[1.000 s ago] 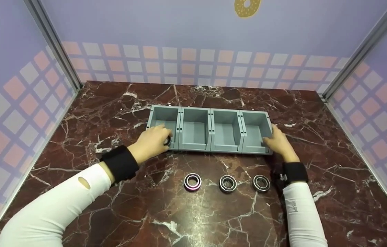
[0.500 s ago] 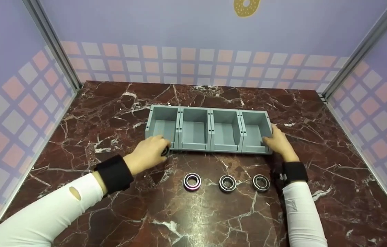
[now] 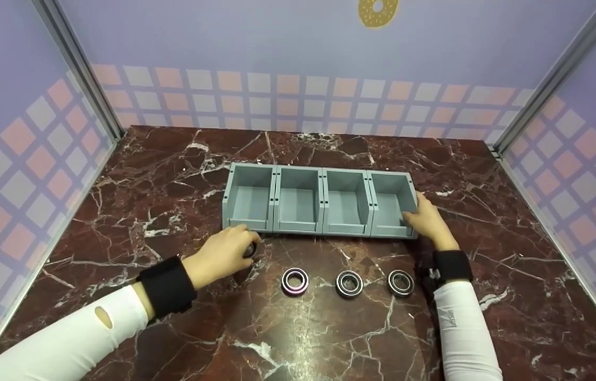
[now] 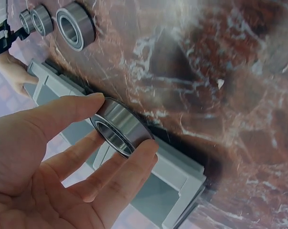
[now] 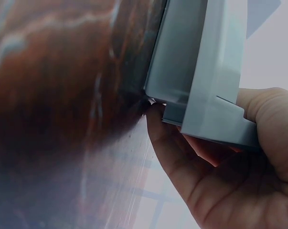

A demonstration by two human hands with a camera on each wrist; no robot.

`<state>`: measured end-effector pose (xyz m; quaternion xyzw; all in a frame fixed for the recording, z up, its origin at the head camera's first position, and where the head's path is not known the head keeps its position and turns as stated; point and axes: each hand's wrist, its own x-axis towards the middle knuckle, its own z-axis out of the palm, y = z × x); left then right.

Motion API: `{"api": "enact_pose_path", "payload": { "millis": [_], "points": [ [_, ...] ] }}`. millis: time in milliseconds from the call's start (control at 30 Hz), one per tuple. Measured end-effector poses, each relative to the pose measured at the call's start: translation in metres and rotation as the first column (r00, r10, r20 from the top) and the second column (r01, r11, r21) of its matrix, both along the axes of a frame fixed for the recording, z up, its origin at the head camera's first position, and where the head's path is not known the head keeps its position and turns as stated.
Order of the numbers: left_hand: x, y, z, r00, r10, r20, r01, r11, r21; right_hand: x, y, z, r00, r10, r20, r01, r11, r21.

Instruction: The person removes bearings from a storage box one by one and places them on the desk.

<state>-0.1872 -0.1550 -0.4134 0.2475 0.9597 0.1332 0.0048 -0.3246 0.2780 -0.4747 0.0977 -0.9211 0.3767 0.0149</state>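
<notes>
Pinched between the thumb and fingers of my left hand is a metal ball bearing, held just in front of the leftmost compartment. The grey bin row has several open compartments side by side, and nothing shows inside them. At its right end my right hand grips the side wall, thumb inside and fingers outside; the right wrist view shows the bin's corner between thumb and fingers. Three more bearings lie in a line on the tabletop: a left one with a purplish glint, a middle one and a right one.
The dark red marbled tabletop is bounded by a tiled-pattern back wall and side walls. Metal posts stand in the far corners. The bearings lie between the bin row and the table's near side.
My left hand has drawn back out of the leftmost compartment, toward me and slightly left, carrying the bearing. The right hand keeps its grip on the bin, and the other bearings lie still.
</notes>
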Motion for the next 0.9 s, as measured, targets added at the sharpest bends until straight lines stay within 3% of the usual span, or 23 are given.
{"api": "enact_pose_path", "payload": {
  "millis": [367, 733, 900],
  "points": [
    [0.016, -0.001, -0.013, 0.999, -0.03, -0.02, 0.03, 0.999, 0.032, 0.0, 0.0, 0.0, 1.0, -0.017, -0.001, 0.017, 1.0, 0.023],
    [0.024, -0.002, -0.023, 1.0, -0.027, -0.013, 0.027, 0.999, 0.032, -0.001, 0.001, -0.003, 1.0, -0.013, -0.003, 0.013, 1.0, -0.004],
    [0.029, -0.002, -0.027, 0.998, -0.056, -0.021, 0.057, 0.998, 0.037, -0.001, 0.002, -0.002, 1.0, -0.014, -0.006, 0.014, 1.0, 0.001]
  ]
}}
